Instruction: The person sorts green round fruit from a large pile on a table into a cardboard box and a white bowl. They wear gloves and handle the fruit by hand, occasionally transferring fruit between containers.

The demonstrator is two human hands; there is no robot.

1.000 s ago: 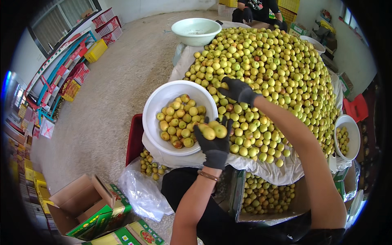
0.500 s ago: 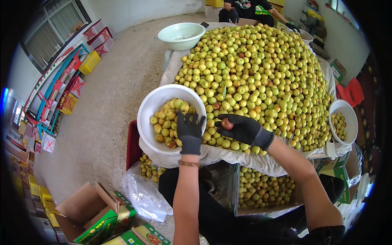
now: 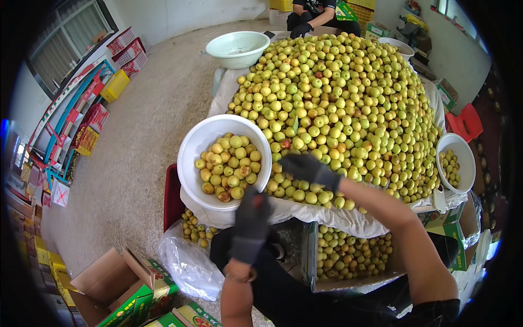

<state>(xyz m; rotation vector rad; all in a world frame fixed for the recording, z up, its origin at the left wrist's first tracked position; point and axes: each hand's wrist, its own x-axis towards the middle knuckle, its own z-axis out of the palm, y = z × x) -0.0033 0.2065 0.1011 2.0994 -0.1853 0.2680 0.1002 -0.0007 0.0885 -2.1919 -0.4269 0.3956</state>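
A heap of yellow-green fruit (image 3: 348, 120) lies under and beyond the gloved right hand (image 3: 308, 168). An open carton (image 3: 311, 253) of similar fruit sits below and right of that hand. A white basin (image 3: 188, 166), part-filled with fruit, stands just beyond the left hand (image 3: 251, 222). Both hands are blurred: spread or pinching, I cannot tell.

A: Smooth white plastic on the left, that basin (image 3: 188, 163), carrying a soft sheen!

B: And the fruit (image 3: 338, 120) on its right: smooth-skinned, lightly glossy, over wrinkled matt cloth (image 3: 294, 211).

A: Right hand (image 3: 310, 168) in dark fabric, matt all over.

B: Near left, a clear plastic bag (image 3: 188, 261), crinkled, shiny; the cardboard box (image 3: 106, 275) beside it, matt brown inside.

A: Rough, dull floor (image 3: 136, 136) on the left; smooth red plastic chair (image 3: 467, 122), far right!
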